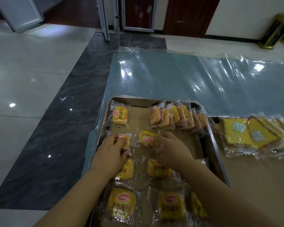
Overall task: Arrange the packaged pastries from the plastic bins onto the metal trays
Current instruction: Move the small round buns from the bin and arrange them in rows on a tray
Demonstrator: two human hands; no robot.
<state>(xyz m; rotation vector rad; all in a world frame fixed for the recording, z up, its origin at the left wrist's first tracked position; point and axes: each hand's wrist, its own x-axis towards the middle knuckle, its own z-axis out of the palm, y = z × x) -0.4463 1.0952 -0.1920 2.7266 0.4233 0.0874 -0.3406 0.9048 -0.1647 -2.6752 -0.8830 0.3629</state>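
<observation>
A metal tray (102, 128) lined with brown paper holds several yellow packaged small breads. My left hand (111, 152) lies over one packet (125, 139) at the tray's left, its fingers curled on the wrapper. My right hand (170, 149) grips the edge of a second packet (147, 138) just right of it. One packet (119, 115) sits alone at the tray's far left corner. A leaning row of clear-wrapped pastries (175, 116) fills the far right corner. More yellow packets (157, 167) lie nearer me, under my forearms.
To the right, a second tray (216, 118) carries overlapping wrapped cake slices (236, 134). Both trays rest on a table covered with shiny plastic film (170, 76). Left of the table is tiled floor (23, 79); doors stand at the back. No plastic bins are in view.
</observation>
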